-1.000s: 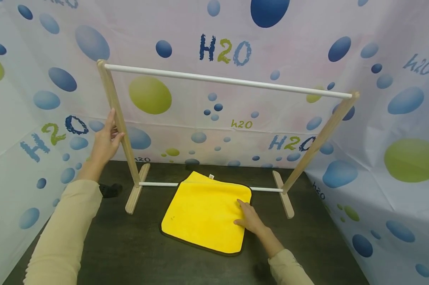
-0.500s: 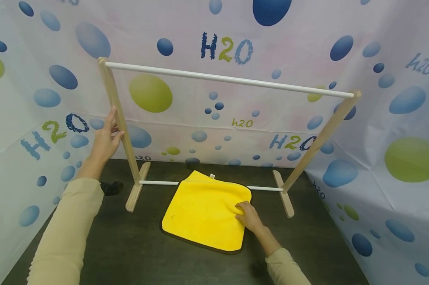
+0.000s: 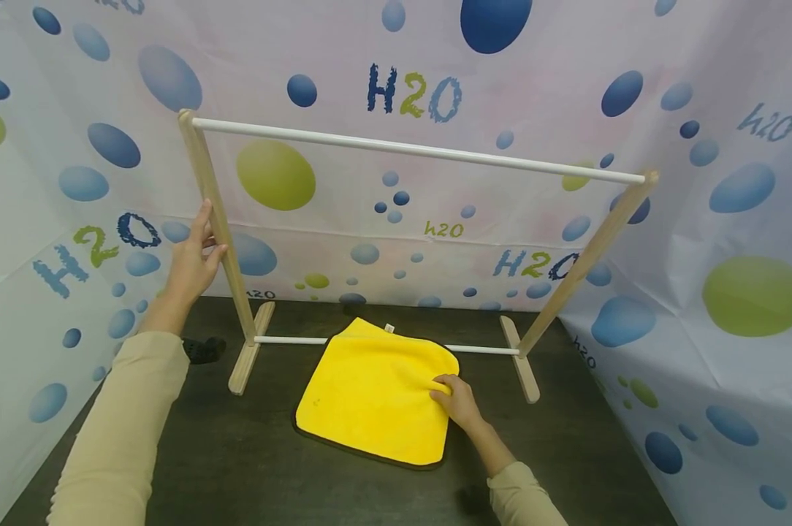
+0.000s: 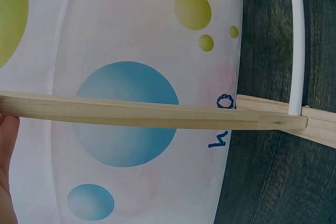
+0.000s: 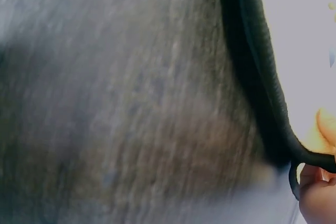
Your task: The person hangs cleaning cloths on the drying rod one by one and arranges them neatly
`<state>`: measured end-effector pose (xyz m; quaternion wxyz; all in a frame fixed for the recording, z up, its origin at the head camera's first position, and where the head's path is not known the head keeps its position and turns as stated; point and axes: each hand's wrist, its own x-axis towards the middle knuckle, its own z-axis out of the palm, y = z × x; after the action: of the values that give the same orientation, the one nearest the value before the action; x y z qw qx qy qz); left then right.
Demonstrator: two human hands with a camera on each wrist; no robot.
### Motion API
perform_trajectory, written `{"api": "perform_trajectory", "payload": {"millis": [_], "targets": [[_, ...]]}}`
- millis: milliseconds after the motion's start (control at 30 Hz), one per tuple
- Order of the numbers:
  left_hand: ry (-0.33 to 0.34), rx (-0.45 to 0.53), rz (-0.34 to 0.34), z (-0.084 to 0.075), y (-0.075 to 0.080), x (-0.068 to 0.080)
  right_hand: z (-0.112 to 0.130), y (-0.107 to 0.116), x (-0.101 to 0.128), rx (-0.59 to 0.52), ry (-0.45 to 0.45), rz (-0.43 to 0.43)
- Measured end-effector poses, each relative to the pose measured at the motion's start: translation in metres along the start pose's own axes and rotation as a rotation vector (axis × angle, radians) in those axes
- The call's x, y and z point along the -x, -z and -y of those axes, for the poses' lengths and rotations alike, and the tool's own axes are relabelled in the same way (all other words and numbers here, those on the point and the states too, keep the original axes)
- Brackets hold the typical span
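- Yellow cloth with a dark hem lies flat on the dark tabletop, in front of the rack; its far edge lies over the rack's lower white bar.
- Right hand sits at the cloth's right edge, fingers curled and pinching the fabric there; the right wrist view, though blurred, shows the hem lifted off the tabletop at the fingertips.
- Left hand rests against the rack's left wooden post, thumb on the near side and fingers straight along the far side, steadying rather than clenching it. In the left wrist view only the edge of the palm shows beside the post.
- Top white rail spans between the two posts, bare, well above the cloth.
- Step in hand, as I judge it: the grasp on the cloth is being made, with the rack held steady; lifting has barely begun.
- Next move likely calls for a firm pinch so the soft fabric does not slip, then a lift high enough to clear the lower bar and reach over the rail, while the left hand keeps the light rack from tipping.
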<state>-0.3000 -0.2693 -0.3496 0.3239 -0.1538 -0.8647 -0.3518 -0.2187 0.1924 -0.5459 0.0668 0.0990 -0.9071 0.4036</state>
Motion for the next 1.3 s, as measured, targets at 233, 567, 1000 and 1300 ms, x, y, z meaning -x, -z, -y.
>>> {"api": "perform_trajectory", "payload": {"millis": [233, 567, 1000, 1300], "targets": [[0.001, 0.005, 0.000, 0.000, 0.000, 0.000, 0.010, 0.000, -0.005, -0.105, 0.003, -0.095], [0.007, -0.013, 0.002, 0.001, 0.001, 0.001, 0.034, 0.002, -0.015, -0.359, -0.162, -0.080], [-0.016, -0.010, -0.009, -0.001, -0.002, 0.005, 0.100, 0.035, -0.019, -0.475, -0.158, -0.079], [-0.023, -0.016, -0.028, 0.000, -0.002, 0.003, 0.093, 0.040, -0.041, -0.547, -0.127, -0.125]]}}
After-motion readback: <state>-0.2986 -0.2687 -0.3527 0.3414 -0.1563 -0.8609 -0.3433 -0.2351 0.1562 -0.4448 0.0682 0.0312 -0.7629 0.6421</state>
